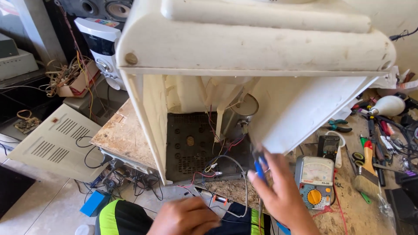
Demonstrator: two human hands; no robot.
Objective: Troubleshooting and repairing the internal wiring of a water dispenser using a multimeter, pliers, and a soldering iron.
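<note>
A cream plastic appliance [244, 48] stands on the worn workbench [124, 130] with its back open, showing a dark perforated base plate [189, 146] and loose red, black and grey wires [226, 150]. My right hand [285, 198], blurred by motion, is at the lower right corner of the opening. It grips a blue-handled tool [260, 167] that points up toward the wires. My left hand [185, 217] hovers low in front of the bench with fingers curled, close to a thin wire. Whether it holds anything is unclear.
An analogue multimeter [314, 182] lies just right of my right hand. Beyond it are a paint brush [365, 174], pliers, screwdrivers and a white bulb blower [389, 105]. A vented beige panel [56, 139] leans at the left. Tangled cables and a blue box [93, 202] lie on the floor.
</note>
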